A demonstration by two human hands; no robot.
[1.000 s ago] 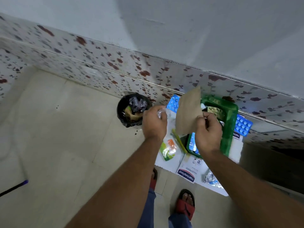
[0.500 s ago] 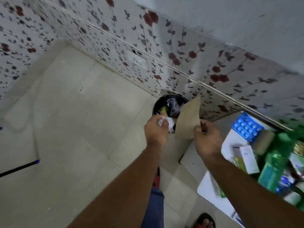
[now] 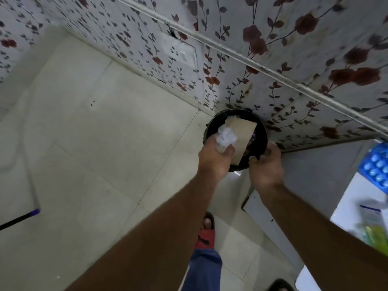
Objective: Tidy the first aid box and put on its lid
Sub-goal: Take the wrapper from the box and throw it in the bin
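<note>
Floor bin (image 3: 262, 131) mostly hidden by brown paper (image 3: 239, 133), hands (image 3: 216, 158).

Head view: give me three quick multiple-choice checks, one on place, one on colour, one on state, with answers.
1. Where is the brown paper?
A. over the black bin
B. on the white table
C. on the floor tiles

2. What colour is the blister pack at the right edge?
A. red
B. blue
C. yellow

3. What does the left hand hold?
A. nothing
B. a sandal
C. crumpled clear plastic

Answers: 1 A, the paper lies across the bin mouth; 2 B, blue bubbles show; 3 C, the plastic sits in its fingers.
</note>
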